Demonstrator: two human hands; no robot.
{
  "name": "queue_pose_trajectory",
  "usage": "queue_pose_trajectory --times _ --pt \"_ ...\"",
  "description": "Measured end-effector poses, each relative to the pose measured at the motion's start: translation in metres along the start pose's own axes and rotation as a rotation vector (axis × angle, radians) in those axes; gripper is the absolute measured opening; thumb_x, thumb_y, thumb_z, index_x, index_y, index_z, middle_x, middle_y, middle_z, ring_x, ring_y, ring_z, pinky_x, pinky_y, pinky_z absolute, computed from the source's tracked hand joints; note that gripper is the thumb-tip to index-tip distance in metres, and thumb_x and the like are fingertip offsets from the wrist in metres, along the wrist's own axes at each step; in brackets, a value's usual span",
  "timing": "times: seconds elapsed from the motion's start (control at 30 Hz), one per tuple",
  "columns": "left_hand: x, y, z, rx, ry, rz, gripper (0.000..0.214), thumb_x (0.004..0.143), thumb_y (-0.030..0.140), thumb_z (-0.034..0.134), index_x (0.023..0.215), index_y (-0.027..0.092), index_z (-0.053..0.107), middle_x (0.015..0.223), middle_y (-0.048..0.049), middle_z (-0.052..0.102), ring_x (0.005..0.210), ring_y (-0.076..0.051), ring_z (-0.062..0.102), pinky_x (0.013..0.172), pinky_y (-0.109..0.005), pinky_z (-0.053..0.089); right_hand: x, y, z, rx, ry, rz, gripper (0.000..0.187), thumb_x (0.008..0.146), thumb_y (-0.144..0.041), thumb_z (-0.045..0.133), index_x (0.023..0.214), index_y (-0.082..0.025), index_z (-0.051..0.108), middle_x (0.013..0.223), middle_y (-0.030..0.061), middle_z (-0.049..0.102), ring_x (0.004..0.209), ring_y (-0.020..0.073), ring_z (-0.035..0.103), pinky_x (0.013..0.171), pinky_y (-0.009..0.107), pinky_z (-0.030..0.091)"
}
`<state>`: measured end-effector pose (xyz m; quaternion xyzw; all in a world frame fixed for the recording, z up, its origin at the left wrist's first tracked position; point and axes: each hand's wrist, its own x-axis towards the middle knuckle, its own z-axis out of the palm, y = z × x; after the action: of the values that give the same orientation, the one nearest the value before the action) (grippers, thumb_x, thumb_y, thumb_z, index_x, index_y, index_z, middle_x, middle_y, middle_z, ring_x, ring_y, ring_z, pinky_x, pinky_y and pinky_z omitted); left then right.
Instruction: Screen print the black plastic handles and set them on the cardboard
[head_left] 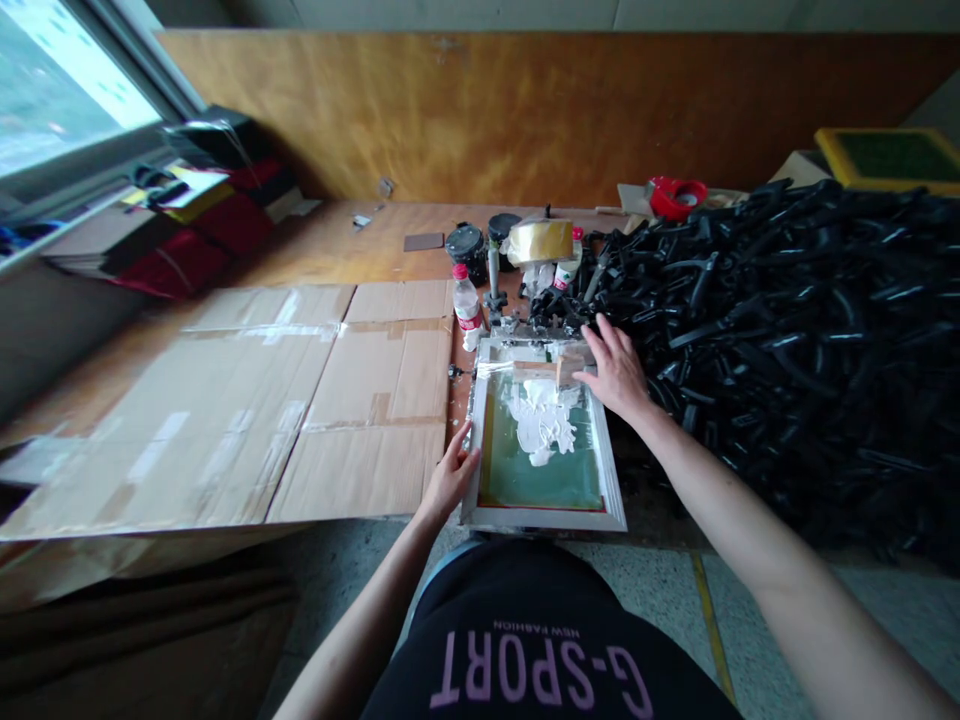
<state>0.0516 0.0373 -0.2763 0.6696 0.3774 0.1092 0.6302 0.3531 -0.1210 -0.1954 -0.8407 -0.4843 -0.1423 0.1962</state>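
Observation:
A screen-printing frame (615, 505) with a green mesh lies in front of me, and white ink (541, 418) is spread across its upper half. My left hand (452, 476) grips the frame's left edge, with the fingers curled over it. My right hand (616, 368) rests at the frame's top right corner, fingers closed on a wooden squeegee (561, 370) lying across the top of the mesh.
Flattened cardboard (247, 410) covers the surface to the left. A big heap of black plastic parts (810, 330) fills the right side. Ink jars (466, 247), a small bottle (468, 310) and a gold tape roll (540, 240) stand behind the frame. A wooden board (525, 110) backs the bench.

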Motion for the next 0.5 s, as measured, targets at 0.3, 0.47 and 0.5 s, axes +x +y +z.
queue_pose_trajectory --times 0.3,0.47,0.5 --pt "0.009 -0.017 0.001 -0.015 0.000 0.019 0.068 0.079 0.045 0.063 0.140 0.019 0.046 0.071 -0.0007 0.063 0.062 -0.016 0.058 0.056 -0.026 0.046 0.001 -0.031 -0.002 -0.074 -0.510 -0.014 0.013 0.079 -0.032 0.071 0.083 -0.020 0.066 0.080 0.0066 0.067 0.081 0.0223 0.060 0.070 0.029 0.042" --pt "0.013 -0.025 0.000 0.007 -0.035 0.003 0.071 0.082 0.049 0.061 0.144 0.020 0.042 0.076 -0.0009 0.064 0.068 -0.016 0.060 0.063 -0.026 0.047 -0.016 -0.047 -0.004 -0.065 -0.472 -0.079 0.010 0.086 -0.030 0.061 0.085 -0.021 0.065 0.088 0.0064 0.070 0.080 0.0204 0.063 0.066 0.027 0.039" --pt "0.013 -0.027 0.000 0.013 -0.031 -0.002 0.071 0.082 0.049 0.061 0.143 0.020 0.042 0.077 -0.0012 0.064 0.070 -0.016 0.060 0.065 -0.027 0.048 -0.017 -0.051 -0.001 -0.066 -0.448 -0.076 0.011 0.087 -0.031 0.059 0.086 -0.022 0.065 0.089 0.0062 0.070 0.080 0.0202 0.063 0.064 0.027 0.038"
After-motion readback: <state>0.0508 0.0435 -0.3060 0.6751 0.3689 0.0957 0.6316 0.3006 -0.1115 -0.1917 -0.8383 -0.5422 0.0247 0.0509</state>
